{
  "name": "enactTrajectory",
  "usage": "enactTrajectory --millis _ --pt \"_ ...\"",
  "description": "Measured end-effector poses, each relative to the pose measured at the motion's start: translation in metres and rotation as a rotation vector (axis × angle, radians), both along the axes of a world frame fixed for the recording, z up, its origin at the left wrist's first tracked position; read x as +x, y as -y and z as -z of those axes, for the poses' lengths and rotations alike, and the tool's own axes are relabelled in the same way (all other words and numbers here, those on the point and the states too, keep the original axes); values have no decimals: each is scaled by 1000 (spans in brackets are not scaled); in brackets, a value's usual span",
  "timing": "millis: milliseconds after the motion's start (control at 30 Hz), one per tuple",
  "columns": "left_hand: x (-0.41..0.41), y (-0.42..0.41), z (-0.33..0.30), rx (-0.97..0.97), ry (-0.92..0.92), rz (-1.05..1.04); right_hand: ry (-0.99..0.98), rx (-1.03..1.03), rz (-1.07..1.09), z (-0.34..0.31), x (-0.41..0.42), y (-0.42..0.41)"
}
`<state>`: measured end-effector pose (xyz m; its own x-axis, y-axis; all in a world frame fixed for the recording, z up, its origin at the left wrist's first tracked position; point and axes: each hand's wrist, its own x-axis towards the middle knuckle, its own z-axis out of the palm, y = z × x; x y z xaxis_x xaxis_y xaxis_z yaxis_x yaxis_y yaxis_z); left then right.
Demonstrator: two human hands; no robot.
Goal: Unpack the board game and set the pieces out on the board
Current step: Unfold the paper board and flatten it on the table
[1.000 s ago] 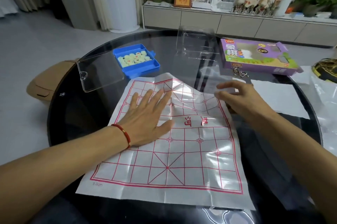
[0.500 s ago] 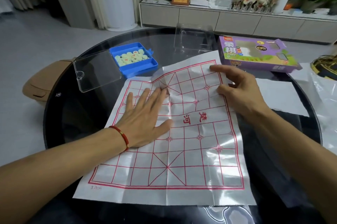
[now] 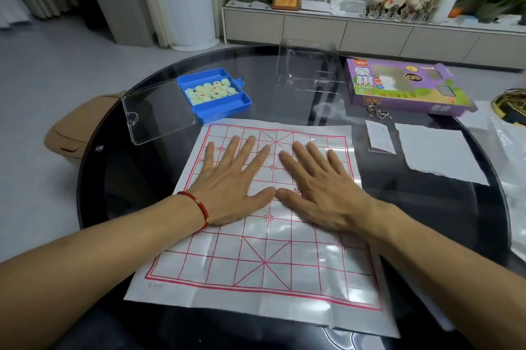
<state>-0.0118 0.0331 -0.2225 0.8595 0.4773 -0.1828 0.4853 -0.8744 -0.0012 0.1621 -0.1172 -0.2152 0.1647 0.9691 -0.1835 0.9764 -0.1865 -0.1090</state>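
Note:
A white paper game board (image 3: 264,258) with a red grid lies fully unfolded and flat on the round black glass table (image 3: 113,179). My left hand (image 3: 236,181), with a red cord at the wrist, presses flat on the board's far left half. My right hand (image 3: 316,187) presses flat beside it, thumbs almost touching. Both have straight, spread fingers and hold nothing. A blue tray (image 3: 227,106) behind the board at the left holds several pale round game pieces (image 3: 212,90), with its clear hinged lid (image 3: 156,113) lying open to the left.
A purple game box (image 3: 404,88) lies at the back right, a clear plastic insert (image 3: 308,65) beside it. Metal puzzle rings (image 3: 375,113), a small card (image 3: 380,137) and a white sheet (image 3: 438,150) lie right of the board. A tan seat (image 3: 71,125) stands left of the table.
My right hand has unfolded the board's far half and laid it flat, then moved to rest beside my left hand. My left hand slid towards the far edge.

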Motion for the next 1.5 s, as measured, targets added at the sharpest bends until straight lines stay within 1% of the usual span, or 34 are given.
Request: enactTrajectory --millis 200,300,400,467,533,633,700,833,900,1033,1167,1267,1333,1400,1500 --pt "-16 7 0 -7 1 -55 40 38 -6 8 17 1" --pt "-16 7 1 3 1 -44 42 28 7 5 14 3" --pt "-16 12 0 10 -14 -32 86 60 5 1 7 6" --pt "-16 16 -1 -6 -13 -30 43 40 5 3 3 7" --pt "-13 9 -8 -24 29 -66 30 29 6 6 2 6" --pt "-11 -27 -20 72 128 -195 43 31 6 10 4 4" --pt "-15 -48 -21 97 133 -262 42 33 0 9 5 3" --pt "-15 -52 -12 131 100 -183 32 37 -7 5 9 -2" --pt "-12 -57 -11 150 116 -200 31 37 -5 5 10 -4" --pt "-18 -88 -9 21 140 -285 32 30 0 6 10 -5" --pt "-25 -112 -7 -31 169 -310 31 36 4 7 11 -7" --pt "-27 -118 -8 -16 163 -312 31 41 13 6 10 -11" --pt "-25 -112 -12 42 152 -306 -16 50 24 3 10 -14" --pt "-17 -97 -22 109 169 -231 -63 110 53 -2 13 -17" --pt "-6 -65 -30 64 190 -65 -42 227 166 -4 31 -23"
